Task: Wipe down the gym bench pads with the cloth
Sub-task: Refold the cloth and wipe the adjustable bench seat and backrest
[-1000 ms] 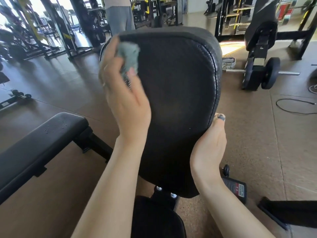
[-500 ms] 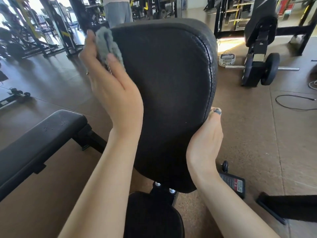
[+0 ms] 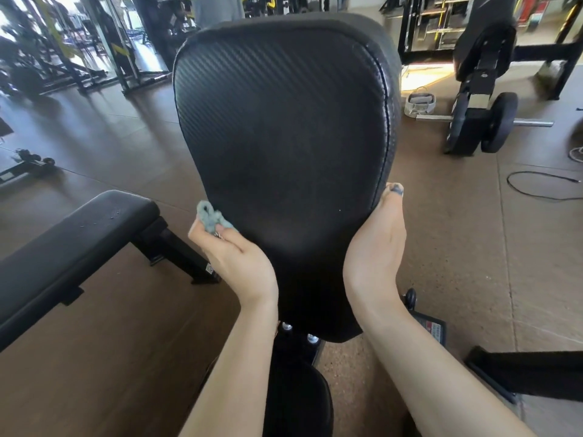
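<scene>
I see the black back pad [image 3: 284,146] standing upright ahead of me, filling the middle of the view. My left hand [image 3: 239,263] has its grip clamped on the bunched grey cloth [image 3: 211,219], pressed to the pad's lower left edge. My right hand [image 3: 375,247] clasps the pad's lower right edge, thumb laid along the seam, fingers hidden behind it. A flat bench [image 3: 66,257] sits to the left on the brown floor [image 3: 457,247].

Bare forearms, no sleeves; right hand [image 3: 375,247] thumbnail painted dark blue-grey.
</scene>
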{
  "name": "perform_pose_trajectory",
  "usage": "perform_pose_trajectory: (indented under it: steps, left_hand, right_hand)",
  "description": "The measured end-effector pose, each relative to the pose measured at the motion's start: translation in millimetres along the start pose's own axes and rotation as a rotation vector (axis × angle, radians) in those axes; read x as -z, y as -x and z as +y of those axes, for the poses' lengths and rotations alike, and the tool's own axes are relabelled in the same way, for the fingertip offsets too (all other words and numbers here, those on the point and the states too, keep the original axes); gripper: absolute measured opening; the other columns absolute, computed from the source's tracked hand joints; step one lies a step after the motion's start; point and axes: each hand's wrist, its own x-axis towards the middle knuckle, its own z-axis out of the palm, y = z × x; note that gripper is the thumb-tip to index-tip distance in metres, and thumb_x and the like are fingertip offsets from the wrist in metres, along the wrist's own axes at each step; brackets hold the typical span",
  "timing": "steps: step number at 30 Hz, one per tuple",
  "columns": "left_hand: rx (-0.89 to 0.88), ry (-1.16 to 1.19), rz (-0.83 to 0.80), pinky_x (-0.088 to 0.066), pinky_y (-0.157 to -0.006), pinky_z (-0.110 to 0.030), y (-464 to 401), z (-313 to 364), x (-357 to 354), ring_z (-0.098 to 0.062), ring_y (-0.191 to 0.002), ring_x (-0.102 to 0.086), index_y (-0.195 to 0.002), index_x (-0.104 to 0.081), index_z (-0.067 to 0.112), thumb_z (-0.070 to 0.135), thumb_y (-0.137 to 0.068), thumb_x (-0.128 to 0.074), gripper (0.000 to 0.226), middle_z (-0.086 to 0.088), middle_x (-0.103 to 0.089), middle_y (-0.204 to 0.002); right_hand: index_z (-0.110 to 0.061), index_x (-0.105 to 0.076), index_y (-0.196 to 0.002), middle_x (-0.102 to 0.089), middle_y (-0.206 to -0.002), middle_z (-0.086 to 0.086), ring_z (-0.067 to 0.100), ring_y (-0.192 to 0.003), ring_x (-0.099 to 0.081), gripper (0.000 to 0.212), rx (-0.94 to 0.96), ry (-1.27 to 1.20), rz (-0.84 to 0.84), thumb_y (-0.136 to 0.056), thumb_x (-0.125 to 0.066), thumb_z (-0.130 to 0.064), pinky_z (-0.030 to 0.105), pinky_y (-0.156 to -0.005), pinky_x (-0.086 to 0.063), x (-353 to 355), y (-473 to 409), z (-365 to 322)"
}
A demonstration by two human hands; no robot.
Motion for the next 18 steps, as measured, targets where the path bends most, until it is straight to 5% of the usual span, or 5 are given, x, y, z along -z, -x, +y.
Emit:
perform_pose_trajectory:
  steps: [2, 7, 13, 16, 18]
  left_hand:
    - [0.053, 0.002, -0.037, -0.050, -0.094, -0.033, 12, -9, 2, -0.027, -0.113, -0.060, -0.136, -0.040, 0.005, 0.015, -0.108, -0.034, 0.031, -0.016, -0.055, -0.129]
    - [0.196, -0.130, -0.107, -0.052, -0.098, -0.039, 51, -33, 7, -0.027, -0.118, -0.056, -0.136, -0.038, 0.006, 0.008, -0.106, -0.039, 0.030, -0.018, -0.049, -0.135]
    - [0.720, -0.251, -0.287, -0.044, -0.084, -0.044, 76, -56, 16, -0.041, -0.107, -0.055, -0.128, -0.034, 0.006, 0.005, -0.102, -0.036, 0.026, -0.024, -0.053, -0.119]
    - [0.944, -0.284, -0.437, -0.047, -0.094, -0.049, 75, -58, 21, -0.041, -0.111, -0.054, -0.126, -0.029, 0.017, 0.015, -0.104, -0.033, 0.022, -0.023, -0.050, -0.128]
    - [1.095, -0.231, -0.519, -0.055, -0.087, -0.048, 70, -55, 29, -0.038, -0.112, -0.055, -0.131, -0.030, 0.030, 0.020, -0.105, -0.035, 0.028, -0.018, -0.044, -0.139]
  right_hand:
    - [-0.038, -0.056, -0.107, -0.051, -0.102, -0.031, -0.004, -0.098, -0.052, 0.041, -0.056, -0.018, -0.048, -0.108, -0.018, -0.052, 0.028, -0.105, -0.030, 5, -7, -2]
    - [-0.030, -0.036, -0.156, -0.039, -0.159, -0.013, 0.010, -0.146, -0.037, 0.059, -0.144, 0.062, -0.103, -0.106, -0.015, -0.055, 0.034, -0.122, -0.019, 10, -2, -9]
    - [-0.030, -0.038, -0.151, -0.041, -0.157, -0.013, 0.005, -0.139, -0.040, 0.056, -0.122, 0.123, -0.186, -0.107, -0.014, -0.055, 0.031, -0.119, -0.022, 19, -3, -11]
    - [-0.034, -0.043, -0.143, -0.049, -0.144, -0.021, 0.010, -0.142, -0.040, 0.051, -0.090, 0.121, -0.207, -0.107, -0.013, -0.054, 0.028, -0.116, -0.023, 20, -4, -10]
    - [-0.031, -0.033, -0.154, -0.039, -0.158, -0.015, 0.012, -0.149, -0.033, 0.059, -0.092, 0.132, -0.217, -0.106, -0.012, -0.056, 0.033, -0.121, -0.019, 20, -5, -8]
